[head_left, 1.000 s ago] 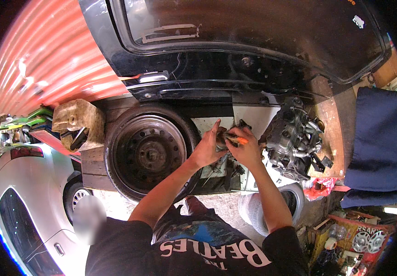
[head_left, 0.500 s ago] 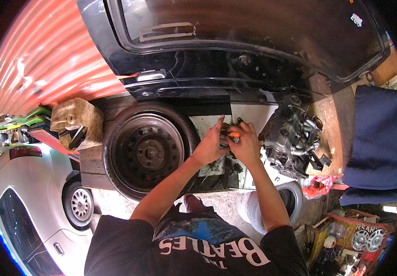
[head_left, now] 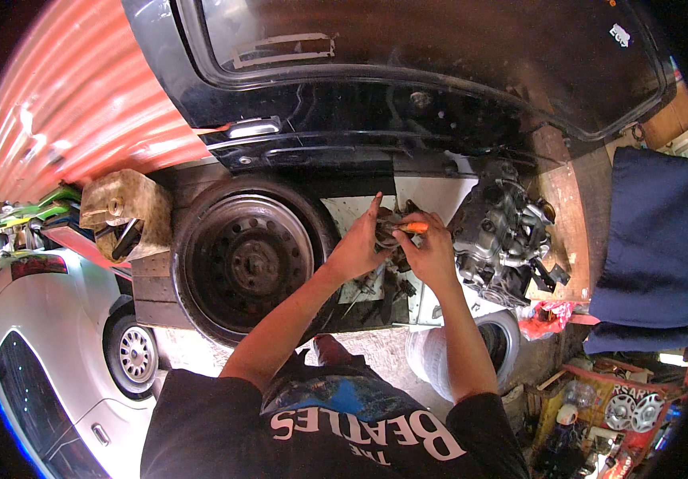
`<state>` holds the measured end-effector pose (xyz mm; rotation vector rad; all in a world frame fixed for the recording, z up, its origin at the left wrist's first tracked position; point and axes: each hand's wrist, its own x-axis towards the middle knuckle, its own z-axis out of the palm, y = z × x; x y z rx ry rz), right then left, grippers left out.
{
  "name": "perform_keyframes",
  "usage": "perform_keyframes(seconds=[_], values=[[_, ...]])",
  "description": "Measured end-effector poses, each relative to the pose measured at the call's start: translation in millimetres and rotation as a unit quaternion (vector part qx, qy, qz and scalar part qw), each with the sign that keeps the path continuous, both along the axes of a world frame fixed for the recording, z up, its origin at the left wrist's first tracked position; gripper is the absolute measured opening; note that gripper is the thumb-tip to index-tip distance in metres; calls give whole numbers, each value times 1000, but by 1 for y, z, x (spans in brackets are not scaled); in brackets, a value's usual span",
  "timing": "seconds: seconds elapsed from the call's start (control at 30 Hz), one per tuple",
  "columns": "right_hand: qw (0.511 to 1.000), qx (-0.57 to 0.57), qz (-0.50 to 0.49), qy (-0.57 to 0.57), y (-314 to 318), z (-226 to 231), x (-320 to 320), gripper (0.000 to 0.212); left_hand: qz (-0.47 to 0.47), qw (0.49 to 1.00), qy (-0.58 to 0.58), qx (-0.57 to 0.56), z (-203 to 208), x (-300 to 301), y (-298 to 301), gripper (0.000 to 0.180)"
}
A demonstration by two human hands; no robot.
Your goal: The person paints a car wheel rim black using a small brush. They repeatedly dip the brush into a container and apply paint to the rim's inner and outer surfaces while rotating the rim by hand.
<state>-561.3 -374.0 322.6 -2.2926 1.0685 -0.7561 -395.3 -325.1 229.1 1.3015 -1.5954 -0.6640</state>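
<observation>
Over the workbench, my left hand (head_left: 356, 251) grips a dark, greasy metal part (head_left: 388, 229), its index finger pointing up and away. My right hand (head_left: 435, 254) is closed around a small tool with an orange handle (head_left: 414, 227). The tool's tip meets or lies very close to the metal part; fingers cover the exact contact. Below my hands, small dark parts (head_left: 396, 295) lie on the bench, too cluttered to name one by one. A tyre on a steel wheel (head_left: 258, 263) rests left of my hands, and a dark engine block (head_left: 494, 235) stands to their right.
A black vehicle door panel (head_left: 344, 120) leans behind the bench. At left are a stained box (head_left: 120, 211) and a silver car (head_left: 65, 319). Another tyre (head_left: 496, 347) sits below the bench's front edge. Dark blue cloth (head_left: 651, 239) hangs at right, above a cluttered crate (head_left: 599, 399).
My right hand has turned, and more of the orange handle shows, now pointing rightward. The whole view has shifted slightly. Both hands stay at the metal part.
</observation>
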Motion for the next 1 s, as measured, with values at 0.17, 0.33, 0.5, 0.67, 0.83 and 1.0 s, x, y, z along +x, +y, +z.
perform_keyframes(seconds=[0.17,0.33,0.5,0.67,0.83,1.0], values=[[999,-30,33,30,10,8,-6,24,-11,999,31,2,9,-5,7,121],[998,38,43,33,17,17,-3,25,8,997,62,33,5,-2,13,123],[999,23,40,22,20,17,-10,25,14,999,41,6,0,-4,21,123],[995,37,48,73,27,19,-12,23,14,998,58,8,3,-3,26,123],[998,41,38,12,29,22,-7,18,18,998,52,-7,1,-3,29,121],[999,29,38,-23,28,14,-7,20,23,998,61,17,3,-1,32,118]])
